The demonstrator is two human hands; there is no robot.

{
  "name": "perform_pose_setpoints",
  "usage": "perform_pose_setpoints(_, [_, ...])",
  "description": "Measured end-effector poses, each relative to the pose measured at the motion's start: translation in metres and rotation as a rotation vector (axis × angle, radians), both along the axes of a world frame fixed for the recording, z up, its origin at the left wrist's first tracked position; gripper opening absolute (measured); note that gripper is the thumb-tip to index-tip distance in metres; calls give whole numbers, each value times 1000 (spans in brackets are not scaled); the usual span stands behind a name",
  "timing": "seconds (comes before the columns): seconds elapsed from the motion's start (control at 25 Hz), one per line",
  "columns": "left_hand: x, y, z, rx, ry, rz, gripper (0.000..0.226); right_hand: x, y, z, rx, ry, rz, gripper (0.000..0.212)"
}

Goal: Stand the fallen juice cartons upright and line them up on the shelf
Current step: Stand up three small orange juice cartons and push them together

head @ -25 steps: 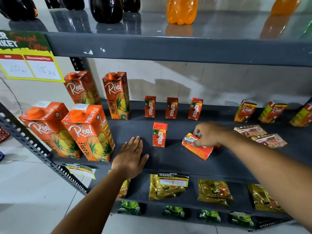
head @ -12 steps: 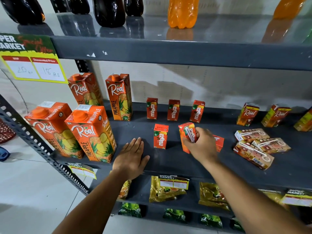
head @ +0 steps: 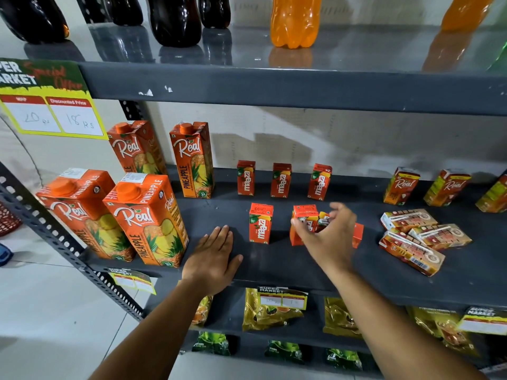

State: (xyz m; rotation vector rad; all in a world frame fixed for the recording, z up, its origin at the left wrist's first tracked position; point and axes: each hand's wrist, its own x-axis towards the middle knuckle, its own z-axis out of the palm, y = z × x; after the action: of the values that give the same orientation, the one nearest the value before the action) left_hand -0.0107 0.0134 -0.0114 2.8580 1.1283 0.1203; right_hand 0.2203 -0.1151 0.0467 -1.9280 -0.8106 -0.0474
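Note:
On the dark grey shelf [head: 274, 261] a small orange Maaza carton [head: 303, 219] stands upright. My right hand [head: 329, 237] is wrapped loosely around it, thumb on its front, fingers at its right side. Another orange carton [head: 358, 235] lies mostly hidden behind that hand. One Maaza carton [head: 260, 223] stands upright to the left, and three more [head: 281, 180] stand in a row at the back. To the right, three small Real cartons [head: 411, 252] lie flat in a heap. My left hand [head: 211, 256] rests palm down on the shelf's front edge, holding nothing.
Large Real pineapple cartons [head: 145, 218] stand at the left end. Small Real cartons [head: 402, 186] stand at the back right. Dark and orange bottles [head: 295, 20] are on the upper shelf. Gold packets [head: 271, 311] lie on the shelf below. A price sign [head: 52, 105] hangs at top left.
My right hand picked the fallen Maaza carton up off the shelf, turned it upright and set it standing right of the front carton. The left hand stayed in place.

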Motion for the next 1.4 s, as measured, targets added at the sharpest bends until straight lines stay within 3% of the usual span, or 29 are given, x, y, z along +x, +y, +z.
perform_pose_setpoints(0.16, [-1, -1, -1, -4, 3, -6, 78, 4, 9, 19, -168, -122, 100, 80])
perform_pose_setpoints(0.32, [0, -1, 0, -8, -6, -4, 78, 14, 6, 19, -308, -93, 272, 65])
perform_pose_setpoints(0.44, [0, 0, -1, -3, -3, -2, 77, 27, 0, 32, -421, -27, 425, 74])
perform_pose_setpoints(0.56, [0, 1, -3, -2, -1, 0, 78, 18, 6, 42, -453, -53, 317, 87])
perform_pose_setpoints(0.68, [0, 0, -4, -6, -1, 0, 79, 14, 10, 44, -433, -166, 326, 66])
perform_pose_setpoints(0.8, [0, 1, -3, -7, -16, 2, 79, 29, 8, 47, -476, -143, 553, 53])
perform_pose_setpoints(1.0, [0, 1, -4, 2, -14, 6, 79, 44, 8, 50, -546, -103, 714, 59])
perform_pose_setpoints(1.12, [0, 0, -4, 9, -8, 3, 82, 48, 4, 51, -536, -49, 774, 74])
perform_pose_setpoints(1.24, [1, 0, -4, 15, -17, 4, 81, 72, -1, 57, -451, 82, 586, 79])
perform_pose_setpoints(1.4, [0, 0, -4, 17, -16, -4, 78, 91, -18, 34, -902, -224, 349, 81])
